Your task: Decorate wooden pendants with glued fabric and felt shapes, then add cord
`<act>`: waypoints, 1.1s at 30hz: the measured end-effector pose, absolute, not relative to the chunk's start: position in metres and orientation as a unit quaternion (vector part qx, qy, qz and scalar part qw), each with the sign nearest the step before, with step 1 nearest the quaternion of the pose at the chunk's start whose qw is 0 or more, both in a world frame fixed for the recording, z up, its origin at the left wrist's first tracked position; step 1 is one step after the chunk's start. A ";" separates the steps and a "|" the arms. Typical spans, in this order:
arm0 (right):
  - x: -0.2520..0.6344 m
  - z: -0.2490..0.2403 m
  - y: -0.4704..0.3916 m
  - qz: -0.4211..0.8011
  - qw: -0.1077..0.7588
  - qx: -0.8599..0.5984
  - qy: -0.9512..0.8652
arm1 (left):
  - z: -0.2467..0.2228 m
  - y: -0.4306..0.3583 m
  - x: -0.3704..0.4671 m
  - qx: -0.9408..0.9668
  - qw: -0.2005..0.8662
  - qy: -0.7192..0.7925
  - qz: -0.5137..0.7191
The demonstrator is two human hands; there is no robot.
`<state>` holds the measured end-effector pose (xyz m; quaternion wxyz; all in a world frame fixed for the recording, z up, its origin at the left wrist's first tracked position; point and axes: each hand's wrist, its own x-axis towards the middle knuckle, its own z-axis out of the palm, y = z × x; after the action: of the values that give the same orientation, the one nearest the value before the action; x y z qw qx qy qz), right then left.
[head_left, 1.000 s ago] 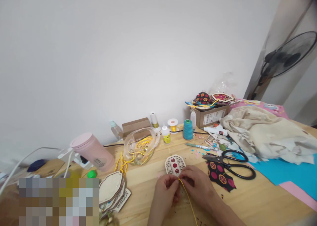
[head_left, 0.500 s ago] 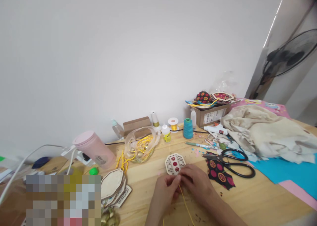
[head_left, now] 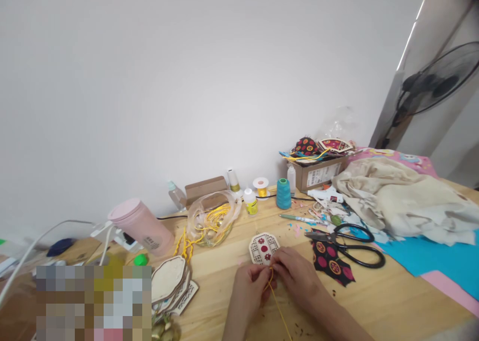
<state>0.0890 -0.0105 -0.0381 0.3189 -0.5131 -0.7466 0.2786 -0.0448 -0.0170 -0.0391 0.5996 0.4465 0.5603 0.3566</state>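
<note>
A pale wooden cut-out ornament (head_left: 264, 247) with lattice sides and dark red cloth showing through lies on the table just beyond my fingers. My left hand (head_left: 251, 287) pinches a yellow cord (head_left: 277, 301) near the ornament's lower edge. Close beside it, my right hand (head_left: 295, 272) also has its fingertips closed on the cord, which makes a small loop between the two hands. The cord's tail runs down toward the near edge of the view. Fingers partly cover the ornament's lower rim.
Black-handled scissors (head_left: 354, 244) lie over patterned dark cloth (head_left: 332, 263) at right. Leftward are stacked wooden pieces (head_left: 169, 278), a bag of yellow cords (head_left: 215, 219) and a pink tumbler (head_left: 144, 226). A teal thread cone (head_left: 283, 194) and a glue bottle (head_left: 250, 202) stand behind.
A loop of yellow cord now shows between my fingertips, where the cord hung straighter before. Both hands have stayed nearly in place beside the ornament.
</note>
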 end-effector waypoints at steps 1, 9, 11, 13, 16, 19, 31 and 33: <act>0.089 -0.038 -0.010 0.279 0.321 -0.514 -0.745 | -0.039 -0.017 -0.045 0.448 0.601 0.557 0.358; 0.094 -0.042 -0.009 0.272 0.338 -0.551 -0.712 | -0.041 -0.014 -0.046 0.442 0.610 0.546 0.368; 0.094 -0.042 -0.012 0.270 0.338 -0.564 -0.704 | -0.043 -0.013 -0.046 0.439 0.608 0.548 0.371; 0.093 -0.042 -0.017 0.270 0.329 -0.573 -0.701 | -0.043 -0.013 -0.046 0.437 0.603 0.554 0.373; 0.091 -0.039 -0.021 0.275 0.312 -0.576 -0.704 | -0.042 -0.014 -0.045 0.443 0.587 0.565 0.374; 0.089 -0.036 -0.021 0.277 0.301 -0.582 -0.702 | -0.041 -0.014 -0.045 0.456 0.569 0.570 0.378; 0.084 -0.039 -0.020 0.263 0.307 -0.609 -0.683 | -0.041 -0.013 -0.048 0.505 0.530 0.568 0.376; 0.084 -0.039 -0.019 0.261 0.312 -0.610 -0.680 | -0.040 -0.013 -0.048 0.506 0.530 0.567 0.376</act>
<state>0.0836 -0.0191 -0.0391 0.3119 -0.6101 -0.6799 0.2614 -0.0477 -0.0134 -0.0404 0.5296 0.5061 0.5674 0.3762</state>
